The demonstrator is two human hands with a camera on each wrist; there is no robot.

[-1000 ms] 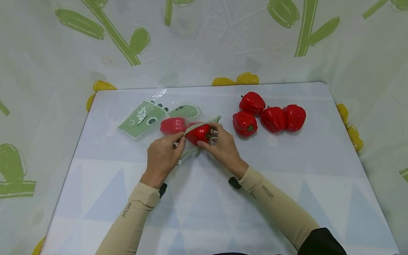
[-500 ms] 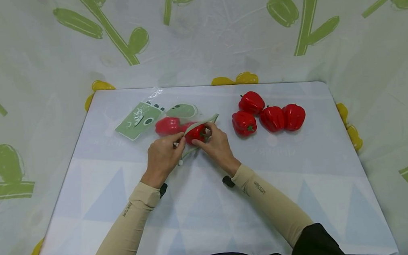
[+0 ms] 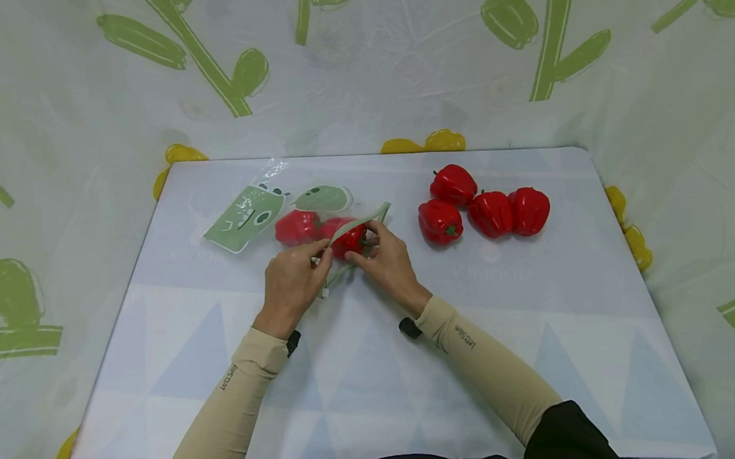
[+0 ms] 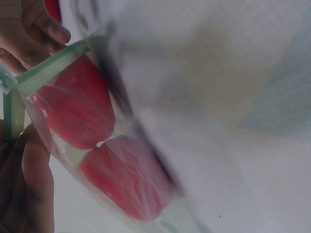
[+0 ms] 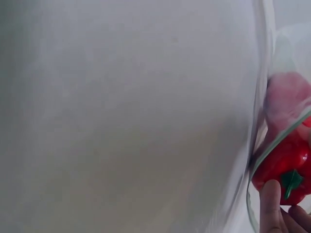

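Note:
A clear zip bag (image 3: 245, 218) with green cartoon prints lies on the table, its green-edged mouth toward me. My left hand (image 3: 290, 284) pinches the rim at the left side of that mouth. My right hand (image 3: 388, 260) grips a red bell pepper (image 3: 350, 240) at the opening, thumb below and fingers above. In the right wrist view the held pepper (image 5: 277, 162) shows its green stem, facing out of the bag. Farther in, another red bell pepper (image 3: 297, 227) shows hazily through the plastic, close against the held one in the left wrist view (image 4: 129, 179).
Several loose red bell peppers (image 3: 491, 213) stand grouped on the table, right of the bag. The patterned white and blue table (image 3: 367, 375) reaches back to a leaf-printed curtain (image 3: 404, 51).
My right hand has moved slightly left, carrying the pepper deeper into the bag. The inner pepper and the bag's far part have shifted left. My left hand stays at the rim.

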